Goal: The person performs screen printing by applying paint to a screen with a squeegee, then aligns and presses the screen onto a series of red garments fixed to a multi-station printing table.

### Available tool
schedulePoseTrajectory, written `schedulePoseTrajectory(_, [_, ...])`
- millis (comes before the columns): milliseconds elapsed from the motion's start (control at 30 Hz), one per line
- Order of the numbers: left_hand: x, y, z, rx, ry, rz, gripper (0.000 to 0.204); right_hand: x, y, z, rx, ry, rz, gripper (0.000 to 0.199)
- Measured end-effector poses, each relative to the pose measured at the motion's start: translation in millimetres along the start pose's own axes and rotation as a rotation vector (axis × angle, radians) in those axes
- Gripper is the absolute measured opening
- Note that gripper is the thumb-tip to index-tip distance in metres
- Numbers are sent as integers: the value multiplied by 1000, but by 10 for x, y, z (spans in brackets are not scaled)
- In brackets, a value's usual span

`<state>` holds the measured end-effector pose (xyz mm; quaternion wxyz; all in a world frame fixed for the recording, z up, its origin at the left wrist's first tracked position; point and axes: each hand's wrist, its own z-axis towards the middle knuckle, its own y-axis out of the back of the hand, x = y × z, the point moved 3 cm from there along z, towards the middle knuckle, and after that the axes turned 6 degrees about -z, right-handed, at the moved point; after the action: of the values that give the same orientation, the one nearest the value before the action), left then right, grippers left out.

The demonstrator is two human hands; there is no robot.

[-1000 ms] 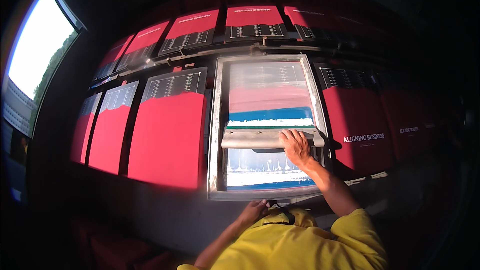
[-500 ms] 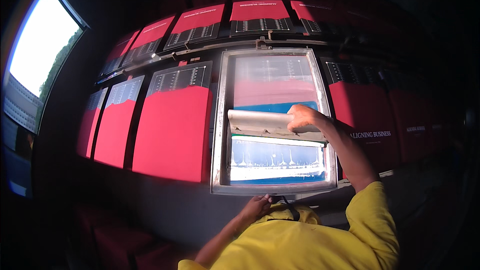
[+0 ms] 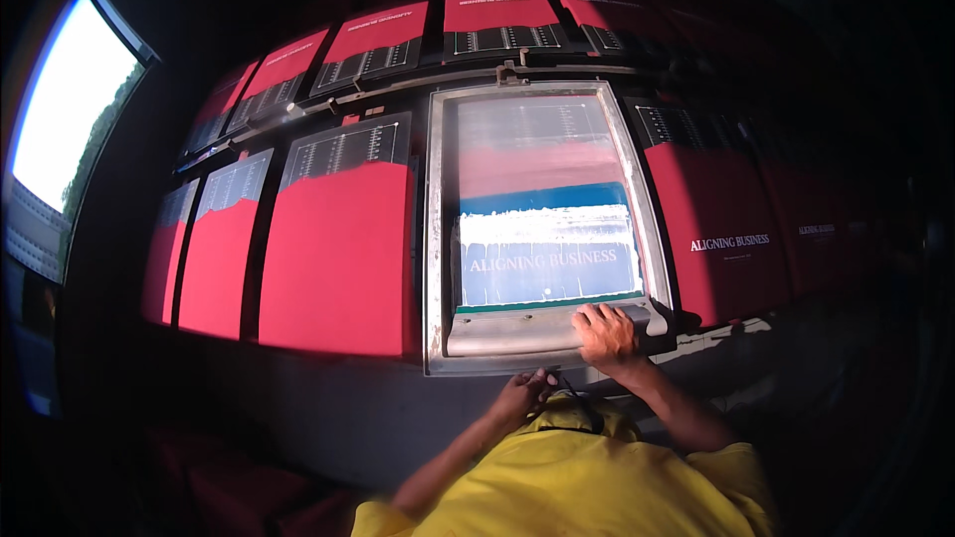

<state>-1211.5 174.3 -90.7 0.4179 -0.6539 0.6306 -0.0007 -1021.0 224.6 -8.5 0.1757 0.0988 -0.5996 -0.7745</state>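
A metal-framed printing screen (image 3: 436, 229) lies in front of me over a panel. My right hand (image 3: 608, 340) grips a wide metal squeegee (image 3: 512, 334) from above, near its right end. The squeegee rests at the screen's near end, its green blade edge facing away from me. Beyond it, a thick band of white ink (image 3: 547, 227) crosses the blue-edged mesh, and pale lettering shows through the printing area. My left hand (image 3: 525, 395) is closed just below the frame's near edge, close to my waist; what its fingers hold is unclear.
Red-and-black panels stand in two rows: a large red panel (image 3: 336, 249) left of the screen, a lettered red panel (image 3: 718, 229) to its right, others behind a metal rail (image 3: 398, 91). A bright window (image 3: 75, 99) is at far left. Sunlight and deep shadow cross the scene.
My right hand has drawn the squeegee toward me, from mid-screen to the near end. The white ink band and lettering beyond it are uncovered. My left hand stays near the frame's edge.
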Motion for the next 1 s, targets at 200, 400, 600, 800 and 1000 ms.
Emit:
schedulePoseTrajectory(200, [-1098, -316, -1001, -203, -650, 1177, 38, -56, 133, 133, 173, -49, 71, 36])
schedulePoseTrajectory(400, [-1506, 172, -615, -367, -1022, 1966, 41, -94, 141, 97, 141, -9, 51, 43])
schedulePoseTrajectory(600, [-1456, 357, -378, -362, -991, 1857, 24, -753, 286, -343, -83, 6, 20, 37])
schedulePoseTrajectory(800, [-1623, 308, -380, -436, -854, 1775, 16, -818, 365, -193, -59, -19, 34, 26])
schedulePoseTrajectory(1000, [-1416, 401, -517, -467, -1111, 1779, 34, -632, 478, -345, -53, -26, 68, 27])
